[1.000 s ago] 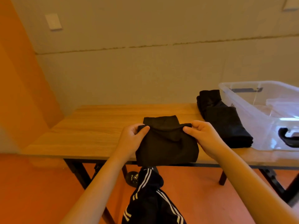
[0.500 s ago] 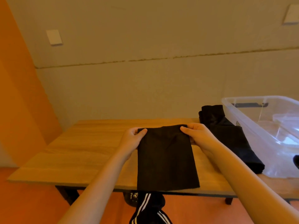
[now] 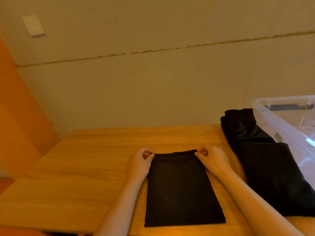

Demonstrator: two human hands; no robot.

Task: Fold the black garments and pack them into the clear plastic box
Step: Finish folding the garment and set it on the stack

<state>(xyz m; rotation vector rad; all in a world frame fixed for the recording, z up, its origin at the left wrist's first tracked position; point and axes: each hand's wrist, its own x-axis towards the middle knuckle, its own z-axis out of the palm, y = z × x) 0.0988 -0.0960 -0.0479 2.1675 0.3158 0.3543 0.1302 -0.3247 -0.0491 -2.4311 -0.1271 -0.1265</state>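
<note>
Black folded cloth garment (image 3: 183, 189) lay flat on the wooden table (image 3: 88, 167); I saw my left hand (image 3: 139, 165) and right hand (image 3: 213, 160) pinching its far corners

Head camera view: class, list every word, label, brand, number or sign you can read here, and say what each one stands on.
No text can be read anywhere in this view.
Small grey label on the wall of the clear plastic box: too small and blurred to read.
White rectangular wall plate: blank, no marking visible.
Flat black folded garment on the wooden table, and the black garment pile beside it: no print or tag showing.
</note>
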